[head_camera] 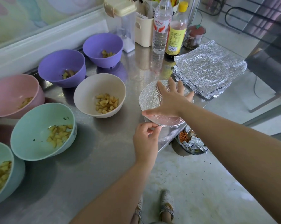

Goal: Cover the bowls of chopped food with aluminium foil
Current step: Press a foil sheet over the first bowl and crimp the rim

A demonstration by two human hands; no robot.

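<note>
Nearest us on the table, our left hand pinches the near edge of the foil between thumb and fingertips, right at the rim of the bowl it covers. Just beyond, our right hand lies flat on top with fingers spread, pressing down and gripping nothing. We judge the foil thin and light. It should crease readily and hold a fold, but it could tear if tugged, so we take it at the overhang and crimp round the rim rather than pull on the taut middle. The bowl looks light and may slide on the smooth steel, hence the steadying palm. To the left, the teal bowls, the cream bowl, the pink bowl and the purple bowls sit uncovered with chopped food inside. Farther right, a stack of foil sheets waits near the bottles.
</note>
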